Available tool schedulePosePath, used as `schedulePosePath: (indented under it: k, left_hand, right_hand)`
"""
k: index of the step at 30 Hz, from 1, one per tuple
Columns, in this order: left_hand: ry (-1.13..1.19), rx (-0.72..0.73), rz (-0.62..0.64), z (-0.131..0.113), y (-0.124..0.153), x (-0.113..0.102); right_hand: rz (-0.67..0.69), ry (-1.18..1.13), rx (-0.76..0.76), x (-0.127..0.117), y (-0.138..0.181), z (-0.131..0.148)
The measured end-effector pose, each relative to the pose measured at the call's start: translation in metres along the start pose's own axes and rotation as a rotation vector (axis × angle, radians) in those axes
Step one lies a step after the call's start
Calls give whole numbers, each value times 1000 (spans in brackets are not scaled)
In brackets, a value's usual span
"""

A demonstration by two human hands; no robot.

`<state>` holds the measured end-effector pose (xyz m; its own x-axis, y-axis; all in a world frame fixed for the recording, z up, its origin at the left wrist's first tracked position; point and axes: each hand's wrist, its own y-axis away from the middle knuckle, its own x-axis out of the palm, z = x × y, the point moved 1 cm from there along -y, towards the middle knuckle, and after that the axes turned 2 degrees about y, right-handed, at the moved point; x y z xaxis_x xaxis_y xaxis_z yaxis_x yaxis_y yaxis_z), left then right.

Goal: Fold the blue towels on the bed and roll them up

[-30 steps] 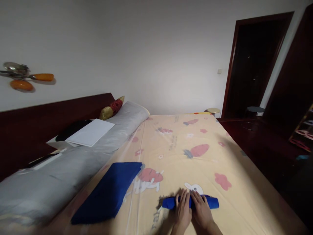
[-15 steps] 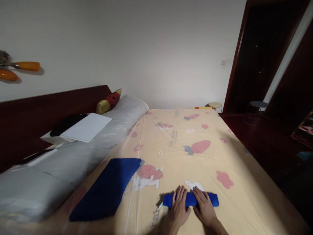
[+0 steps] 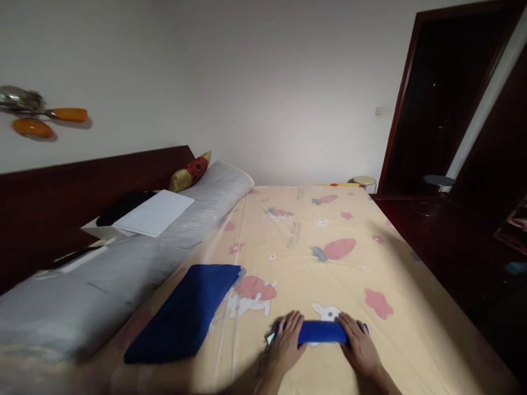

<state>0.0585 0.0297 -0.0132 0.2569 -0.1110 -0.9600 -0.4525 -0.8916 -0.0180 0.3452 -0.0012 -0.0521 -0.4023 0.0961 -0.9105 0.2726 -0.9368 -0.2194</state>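
A blue cloth rolled into a tight tube (image 3: pixel 320 332) lies crosswise on the yellow carrot-print bedsheet (image 3: pixel 313 258), near the front edge. My left hand (image 3: pixel 288 340) rests on the roll's left end, fingers laid over it. My right hand (image 3: pixel 361 344) covers the right end in the same way. Both hands press flat on the roll rather than lifting it. A second blue cloth, folded flat (image 3: pixel 185 312), lies on the sheet to the left, apart from both hands.
A long grey bolster (image 3: pixel 123 269) runs along the dark headboard (image 3: pixel 82 186), with a white sheet of paper (image 3: pixel 154 213) and a red-gold cushion (image 3: pixel 190 171) on it. A dark doorway (image 3: pixel 440 99) and two stools (image 3: pixel 364 181) stand at the far right.
My hands have slid apart from the middle of the roll to its two ends. The roll stays in place and looks tighter and slightly shorter.
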Motion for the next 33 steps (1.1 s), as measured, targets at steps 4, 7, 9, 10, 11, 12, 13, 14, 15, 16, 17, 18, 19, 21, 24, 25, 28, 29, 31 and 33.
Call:
schedulePosePath:
  k: [4,7,9,10,11,12,13,14,15,16,17,18,19,21,24,25,28,29,31,33]
  left_hand:
    - [-88,-156,-30,26,15,2]
    - [-109,-230,-48,30,19,8]
    - [-108,-237,-36,28,19,9]
    - [-106,-235,-21,26,18,8]
    - [-105,-232,-2,26,17,7]
    - [-109,-232,16,25,15,5]
    - [-119,-236,27,26,15,3]
    - [-131,-238,34,27,14,1]
    - [-145,-238,35,28,13,0]
    - [-158,-232,30,30,13,-1]
    - [-167,-219,21,32,12,-2]
    - [-171,-199,7,34,12,-2]
    - [-173,-179,-9,35,11,-3]
    - [-170,-151,-33,37,10,-4]
    - [-153,-193,-32,35,10,-4]
    - [-142,-221,-29,34,10,-5]
    - [-77,-300,-43,30,11,-6]
    - [-39,-312,-44,28,12,-8]
    - [56,-317,-20,21,12,-11]
    - [149,-303,31,10,12,-14]
  right_hand:
    - [-61,9,79,2,23,-30]
    - [-76,8,111,8,30,-35]
    - [-79,5,112,10,29,-34]
    - [-82,2,109,11,28,-34]
    - [-86,-1,106,11,27,-33]
    - [-93,-5,105,10,26,-33]
    - [-97,-10,104,9,25,-33]
    - [-98,-17,104,8,24,-33]
    - [-93,-27,107,6,23,-32]
    - [-84,-41,118,4,22,-31]
    - [-71,-58,132,0,21,-28]
    - [-59,-79,147,-6,19,-25]
    - [-50,-104,159,-13,18,-21]
    - [-32,-166,171,-32,13,-13]
    - [58,-293,191,-66,1,-4]
    - [97,-330,193,-78,-4,-3]
    - [169,-400,142,-115,-21,-3]
    - [174,-415,122,-128,-27,-3]
    - [170,-433,100,-158,-37,4]
    - [144,-423,77,-190,-44,18]
